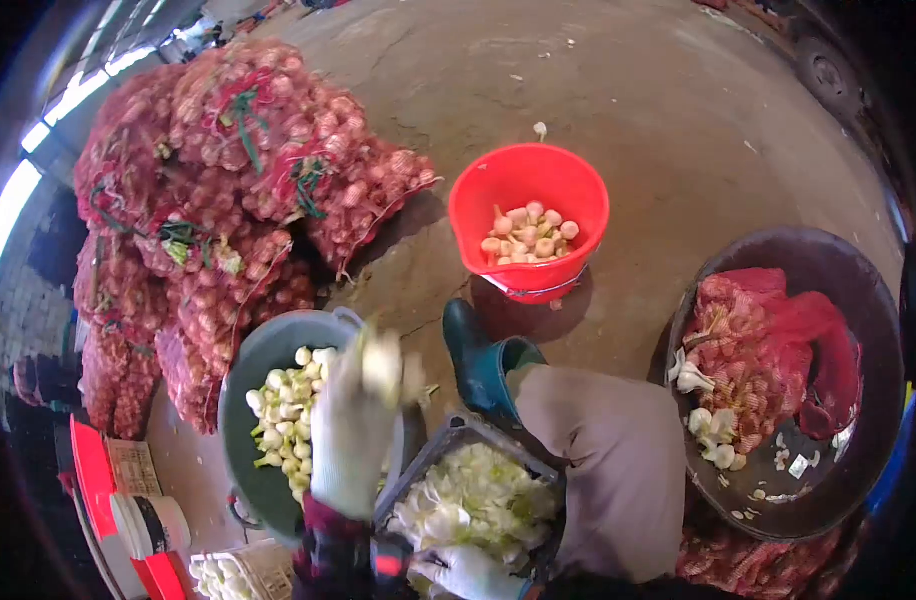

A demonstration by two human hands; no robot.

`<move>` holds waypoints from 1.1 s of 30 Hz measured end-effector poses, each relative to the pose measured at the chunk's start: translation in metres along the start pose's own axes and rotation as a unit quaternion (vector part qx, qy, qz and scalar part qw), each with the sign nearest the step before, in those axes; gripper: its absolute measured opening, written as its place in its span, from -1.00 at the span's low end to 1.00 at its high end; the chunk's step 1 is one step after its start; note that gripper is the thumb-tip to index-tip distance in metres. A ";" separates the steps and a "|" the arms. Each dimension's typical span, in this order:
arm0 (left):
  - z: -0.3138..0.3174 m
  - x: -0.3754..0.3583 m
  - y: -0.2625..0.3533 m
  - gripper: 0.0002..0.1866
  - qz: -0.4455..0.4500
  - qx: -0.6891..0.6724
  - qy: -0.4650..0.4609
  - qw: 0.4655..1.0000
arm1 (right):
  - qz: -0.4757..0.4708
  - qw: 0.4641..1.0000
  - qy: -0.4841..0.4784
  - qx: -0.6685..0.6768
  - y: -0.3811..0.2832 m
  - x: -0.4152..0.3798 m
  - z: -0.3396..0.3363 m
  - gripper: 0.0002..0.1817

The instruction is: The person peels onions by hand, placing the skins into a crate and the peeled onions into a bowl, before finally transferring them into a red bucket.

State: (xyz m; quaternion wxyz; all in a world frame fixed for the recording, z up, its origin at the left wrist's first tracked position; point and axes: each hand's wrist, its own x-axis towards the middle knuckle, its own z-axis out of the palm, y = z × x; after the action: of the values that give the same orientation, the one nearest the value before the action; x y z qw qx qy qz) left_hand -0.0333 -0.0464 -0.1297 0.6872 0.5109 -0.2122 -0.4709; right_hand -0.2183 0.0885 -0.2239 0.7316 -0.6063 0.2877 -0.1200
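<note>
My left hand (363, 400), in a pale glove, is above the right side of a grey-green tub (240, 375) of peeled white bulbs (288, 425). Its fingers are smeared by motion around a whitish bulb (382, 368). My right hand (463, 572), gloved too, is low in the view at the front edge of a dark crate (448, 432) filled with pale peelings (478, 500). Its fingers are bent together near the peelings, and what they may hold is too small to make out.
A red bucket (578, 180) with trimmed bulbs stands ahead. Red net sacks (208, 150) are piled at the left. A dark tub (883, 300) at the right holds an opened net sack and garlic. My leg and green boot (488, 365) are beside the crate. White containers (153, 525) stand lower left.
</note>
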 end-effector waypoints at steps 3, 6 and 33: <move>0.029 0.062 0.011 -0.49 -0.009 -0.044 -0.080 0.996 | -0.032 0.997 -0.016 -0.069 0.018 0.003 0.001 -0.69; -0.018 0.057 0.031 -0.52 0.008 0.103 -0.029 0.994 | 0.033 0.952 -0.211 -0.221 0.014 0.003 -0.008 -0.64; -0.264 -0.028 -0.046 -0.62 -0.161 0.056 0.113 0.979 | 0.037 0.989 -0.076 -0.123 -0.013 0.023 0.005 -0.80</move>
State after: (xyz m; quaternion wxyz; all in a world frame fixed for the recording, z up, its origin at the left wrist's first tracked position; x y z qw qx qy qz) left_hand 0.1375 0.1088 -0.2679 0.5924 0.6258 -0.0741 -0.5018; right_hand -0.1945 0.0768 -0.2172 0.6751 -0.6879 0.2665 -0.0104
